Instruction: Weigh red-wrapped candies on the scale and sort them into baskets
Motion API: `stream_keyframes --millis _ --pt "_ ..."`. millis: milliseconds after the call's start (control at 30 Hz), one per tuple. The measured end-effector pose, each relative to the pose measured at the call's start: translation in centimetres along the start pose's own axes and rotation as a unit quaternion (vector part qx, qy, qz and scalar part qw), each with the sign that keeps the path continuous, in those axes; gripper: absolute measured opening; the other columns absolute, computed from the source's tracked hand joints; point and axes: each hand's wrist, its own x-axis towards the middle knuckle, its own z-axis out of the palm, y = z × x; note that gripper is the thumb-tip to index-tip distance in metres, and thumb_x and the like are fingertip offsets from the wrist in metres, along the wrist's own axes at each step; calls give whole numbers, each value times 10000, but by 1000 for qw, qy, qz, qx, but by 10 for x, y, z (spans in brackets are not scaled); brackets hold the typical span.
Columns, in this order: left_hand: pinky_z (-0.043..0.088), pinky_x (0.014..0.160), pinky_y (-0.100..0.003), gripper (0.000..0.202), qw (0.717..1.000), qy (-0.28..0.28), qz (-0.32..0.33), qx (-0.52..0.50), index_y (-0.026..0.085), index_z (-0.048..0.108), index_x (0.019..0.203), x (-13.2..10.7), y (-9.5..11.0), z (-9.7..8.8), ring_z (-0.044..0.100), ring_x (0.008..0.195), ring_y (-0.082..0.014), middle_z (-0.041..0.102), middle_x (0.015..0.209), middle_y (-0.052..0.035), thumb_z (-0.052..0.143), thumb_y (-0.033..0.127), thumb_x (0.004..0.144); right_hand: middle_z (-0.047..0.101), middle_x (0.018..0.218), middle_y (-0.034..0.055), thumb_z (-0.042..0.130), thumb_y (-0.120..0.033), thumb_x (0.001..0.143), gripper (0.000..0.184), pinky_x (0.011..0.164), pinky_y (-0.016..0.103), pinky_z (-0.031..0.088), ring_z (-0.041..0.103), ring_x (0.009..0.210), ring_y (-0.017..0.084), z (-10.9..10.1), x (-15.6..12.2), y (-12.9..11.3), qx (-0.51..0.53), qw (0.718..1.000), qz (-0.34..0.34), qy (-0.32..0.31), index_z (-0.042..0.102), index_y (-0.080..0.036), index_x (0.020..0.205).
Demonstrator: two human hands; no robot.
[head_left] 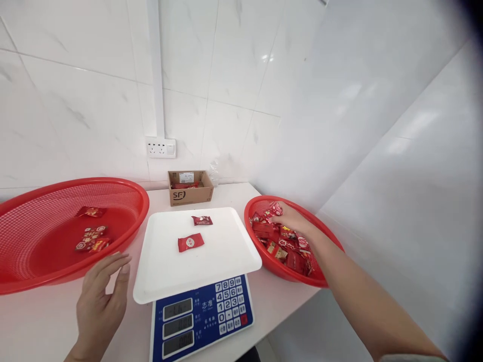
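My right hand (292, 218) reaches into the right red basket (332, 241), its fingers closed on a small red-and-pink wrapped packet (274, 210). Beneath it lies a pile of mostly red wrapped packets (290, 246). Empty and with fingers apart, my left hand (103, 296) hovers between the left red basket (132, 229) and the scale. Two red packets rest apart on the white weighing tray (222, 256): a larger one (190, 242) near the middle and a smaller one (202, 220) farther back.
Below the tray is the scale's blue keypad and display panel (204, 317). A few packets (90, 239) lie in the left basket. Against the tiled wall stands a small cardboard box (191, 195) with red items inside, under a wall socket (161, 148). A side wall borders the right basket.
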Motion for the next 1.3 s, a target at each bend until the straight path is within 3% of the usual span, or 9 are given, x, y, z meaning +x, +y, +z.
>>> stream_keyframes --millis 100,233,333,400,667,767,967,1133,1300 --pt "493 836 -410 254 1000 -8 11 -6 191 625 931 0 -1 -1 606 951 -253 662 950 -100 487 393 862 610 1185 50 609 -238 765 459 865 305 463 588 1038 197 9 -17 -39 53 996 -64 -37 471 -207 1202" --pt "509 826 -379 188 1000 -8 28 0 191 624 948 -2 -4 0 605 965 -232 667 960 -94 512 317 863 684 970 7 626 -255 735 453 749 286 498 648 863 181 31 -42 -88 86 980 -129 -124 496 -233 1169" --pt "518 812 -369 180 999 -10 37 3 185 627 953 -2 -5 0 608 960 -228 669 959 -97 516 295 863 691 889 -8 623 -304 753 443 700 298 501 651 781 182 51 -52 -113 80 968 -160 -174 505 -249 1176" --pt "519 816 -367 181 999 -11 37 2 184 630 956 -2 -6 0 608 963 -226 669 965 -98 513 288 865 689 930 12 570 -369 806 394 742 329 491 644 834 202 62 -52 -122 67 967 -170 -179 514 -252 1178" --pt "522 816 -368 178 999 -15 31 -2 195 636 955 -2 -5 0 612 973 -226 671 967 -90 522 291 857 483 1363 134 367 -421 926 498 1000 402 355 454 1244 240 72 -33 -122 39 978 -169 -119 355 -192 1367" --pt "521 821 -369 172 999 -14 39 -2 195 633 956 -2 -5 0 612 971 -225 672 960 -90 520 283 860 378 1452 121 428 -499 887 619 1065 395 292 346 1329 232 71 -40 -119 27 968 -198 -154 321 -200 1419" --pt "531 796 -358 180 999 -20 38 5 189 635 947 -2 -4 -1 620 956 -223 676 957 -94 515 293 863 -3 1564 58 354 -670 837 771 1115 525 43 -85 1408 278 86 -59 -115 -76 931 -259 -245 166 -286 1479" --pt "540 768 -352 192 999 -26 39 6 193 641 947 -3 -7 0 624 952 -229 679 956 -97 514 306 858 -33 1558 50 300 -696 836 761 1097 564 2 -99 1405 276 105 -55 -123 -92 921 -279 -256 169 -303 1475" --pt "538 764 -348 188 999 -24 33 10 194 638 947 -3 -8 1 621 954 -226 678 960 -96 508 300 862 -15 1557 80 352 -710 809 813 1083 592 -3 -83 1406 294 109 -48 -140 -90 926 -280 -239 192 -274 1476"
